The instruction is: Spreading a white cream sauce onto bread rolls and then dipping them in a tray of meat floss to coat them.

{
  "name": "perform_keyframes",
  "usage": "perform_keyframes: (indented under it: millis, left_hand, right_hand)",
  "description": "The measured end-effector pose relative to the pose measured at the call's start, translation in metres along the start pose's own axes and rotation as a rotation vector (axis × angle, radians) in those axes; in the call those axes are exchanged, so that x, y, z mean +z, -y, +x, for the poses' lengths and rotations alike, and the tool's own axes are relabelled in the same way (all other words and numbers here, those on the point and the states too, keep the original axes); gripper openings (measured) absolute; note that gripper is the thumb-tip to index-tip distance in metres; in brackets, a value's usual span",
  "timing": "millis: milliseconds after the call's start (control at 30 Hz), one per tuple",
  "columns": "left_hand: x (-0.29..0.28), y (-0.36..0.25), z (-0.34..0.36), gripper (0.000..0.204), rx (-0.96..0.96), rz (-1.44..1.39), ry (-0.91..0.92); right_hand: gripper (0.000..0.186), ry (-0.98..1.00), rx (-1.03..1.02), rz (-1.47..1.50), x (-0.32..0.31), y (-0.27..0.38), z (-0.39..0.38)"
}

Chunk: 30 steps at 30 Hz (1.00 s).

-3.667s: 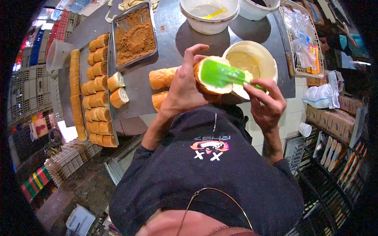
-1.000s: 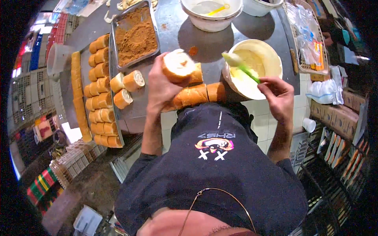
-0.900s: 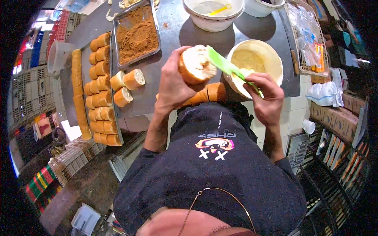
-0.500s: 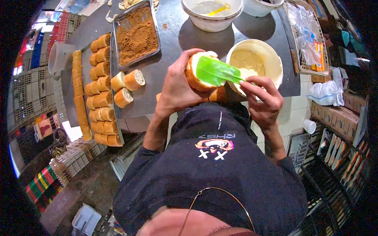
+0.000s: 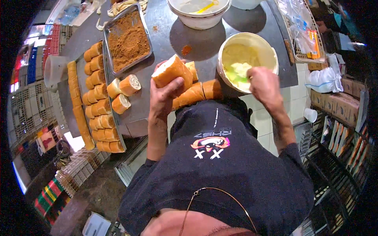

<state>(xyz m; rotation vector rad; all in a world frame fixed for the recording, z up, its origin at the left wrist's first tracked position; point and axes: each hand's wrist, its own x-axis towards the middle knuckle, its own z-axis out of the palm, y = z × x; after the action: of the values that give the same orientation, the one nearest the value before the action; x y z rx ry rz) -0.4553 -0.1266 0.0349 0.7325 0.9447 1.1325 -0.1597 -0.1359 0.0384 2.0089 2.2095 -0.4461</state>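
My left hand point(image 5: 165, 90) grips a cut piece of golden bread point(image 5: 175, 70), pale at the end facing up and left, above more bread pieces point(image 5: 212, 88) at the table's near edge. My right hand point(image 5: 264, 84) is closed on the handle of a green spatula, whose blade point(image 5: 240, 76) is down in the pale cream inside a white tub point(image 5: 271, 53); the handle is mostly hidden. Left of my left hand stand a few bread pieces point(image 5: 130, 84) with white, creamy ends.
The metal table point(image 5: 197, 47) holds a tray of brown crumbs point(image 5: 126, 43), rows of bread point(image 5: 100, 110), a long bread row point(image 5: 76, 102), white tubs point(image 5: 197, 19) and a basket of plastic bags point(image 5: 299, 35). Cartons point(image 5: 334, 106) and racks stand right. Another person's hand point(image 5: 321, 27) shows at upper right.
The spatula has left the bread's cut face and dipped into the cream tub with my right hand. My left hand has moved left and turned the bread onto its side.
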Motion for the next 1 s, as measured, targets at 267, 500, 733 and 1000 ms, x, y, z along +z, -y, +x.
perform_keyframes:
  millis: [267, 500, 733, 1000]
  left_hand:
    - [0.022, 0.011, 0.013, 0.054, -0.259, -0.610, -0.158]
    - [0.079, 0.002, 0.024, 0.068, -0.489, -0.884, 0.126]
    - [0.083, -0.025, 0.026, 0.068, -0.391, -0.803, 0.037]
    - [0.084, -0.007, 0.004, 0.056, -0.336, -0.807, 0.067]
  right_hand:
    - [0.011, -0.017, 0.145, 0.748, -0.050, -0.033, -0.025]
    - [0.025, -0.711, -0.224, 0.971, -0.020, 0.024, -0.027]
    - [0.025, -0.823, -0.243, 0.616, -0.003, 0.023, -0.029]
    - [0.026, -0.945, -0.463, 0.648, -0.001, 0.052, -0.001]
